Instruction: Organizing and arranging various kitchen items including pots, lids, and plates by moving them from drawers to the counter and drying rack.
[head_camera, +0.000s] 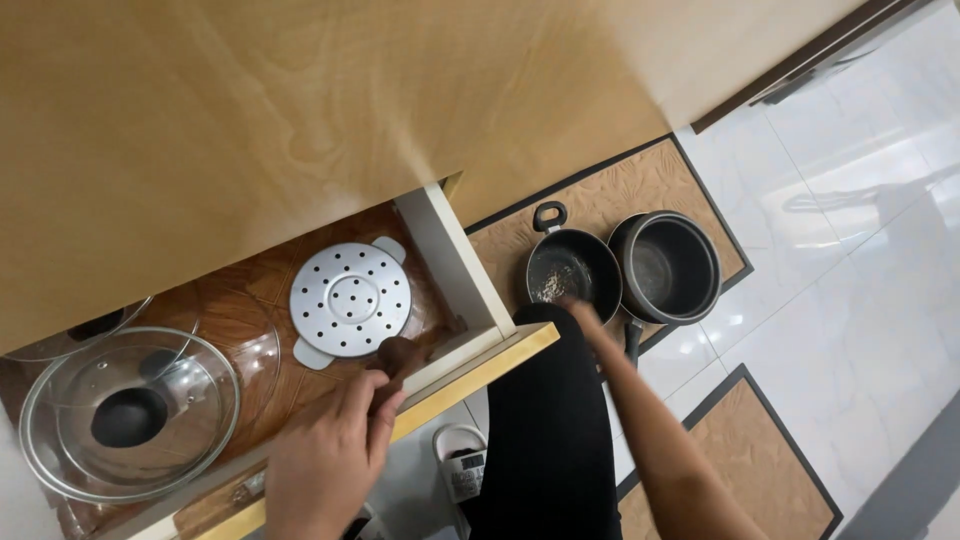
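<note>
My left hand (330, 455) reaches into an open wooden drawer (480, 372) and closes its fingers on a dark brown rounded knob (397, 357) by the drawer's front edge. Just beyond the knob lies a round perforated metal steamer plate (350, 297). My right hand (580, 306) is stretched down to the floor, blurred, at the near rim of a small black pan (572, 270). Whether it grips the pan cannot be made out. A larger black pot (668, 265) stands right beside the pan.
A glass lid (130, 415) with a dark knob lies at the drawer's left, a second glass lid (245, 335) behind it. The pots stand on a brown mat (620, 195) over white tiles (850, 250). Another mat (765, 460) lies lower right. A light wooden countertop (250, 120) overhangs the drawer.
</note>
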